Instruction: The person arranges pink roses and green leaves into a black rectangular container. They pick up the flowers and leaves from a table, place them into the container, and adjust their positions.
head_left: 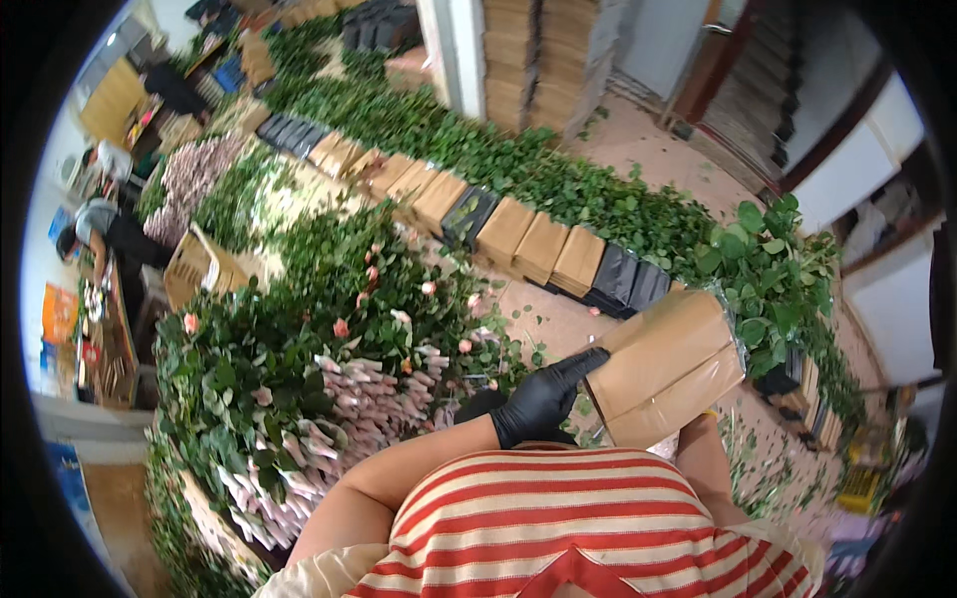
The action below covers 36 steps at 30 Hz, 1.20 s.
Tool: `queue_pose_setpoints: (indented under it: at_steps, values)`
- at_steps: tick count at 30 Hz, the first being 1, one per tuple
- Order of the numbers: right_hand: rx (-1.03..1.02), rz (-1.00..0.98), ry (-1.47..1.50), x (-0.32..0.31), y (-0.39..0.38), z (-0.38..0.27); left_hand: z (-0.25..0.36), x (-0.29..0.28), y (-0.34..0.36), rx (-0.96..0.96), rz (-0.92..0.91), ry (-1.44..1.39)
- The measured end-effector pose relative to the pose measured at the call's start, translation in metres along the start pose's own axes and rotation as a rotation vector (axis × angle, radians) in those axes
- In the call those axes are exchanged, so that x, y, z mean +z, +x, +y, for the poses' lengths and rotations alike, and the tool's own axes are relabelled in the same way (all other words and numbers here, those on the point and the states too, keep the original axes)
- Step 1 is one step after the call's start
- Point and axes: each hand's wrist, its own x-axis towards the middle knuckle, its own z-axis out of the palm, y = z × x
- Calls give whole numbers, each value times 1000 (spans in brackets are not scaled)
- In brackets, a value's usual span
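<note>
In front of my chest is a brown-paper-wrapped bunch of leafy stems [663, 369], tilted, with a clear plastic edge. Large green leaves [768, 264] show at its far right end. My left hand [543, 401], in a black glove, grips the near left edge of the wrap, with a finger along the paper. My right forearm [706, 463] reaches up behind the bunch, and a bit of yellow shows near the wrist. The wrap hides my right hand, so its fingers do not show.
A long row of brown and black wrapped bunches [503, 231] lies across the floor, with foliage behind. At left is a big heap of pink roses [339, 374] with pale-wrapped heads. A beige crate [204, 269] and people at tables stand farther left. A doorway is at upper right.
</note>
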Motion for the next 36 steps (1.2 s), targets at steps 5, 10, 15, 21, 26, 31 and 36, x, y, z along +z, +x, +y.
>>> queue_pose_setpoints:
  at_steps: [5,10,15,21,26,31,36]
  values:
    - [73,-137,-80,66,104,-1,-60,-34,31,-349,135,-313]
    - [87,-271,-126,159,206,11,-135,-58,82,-494,318,-446]
    - [58,-550,-69,253,322,37,-211,-116,126,-587,635,-445]
    - [-255,-767,-744,368,473,143,-306,-239,164,-687,816,-469]
    - [-68,-962,-438,499,578,248,-427,-320,185,-739,1022,-610]
    - [294,-862,-229,647,670,329,-595,-406,204,-807,1007,-174]
    - [644,-640,-43,742,753,454,-737,-509,196,-870,942,54]
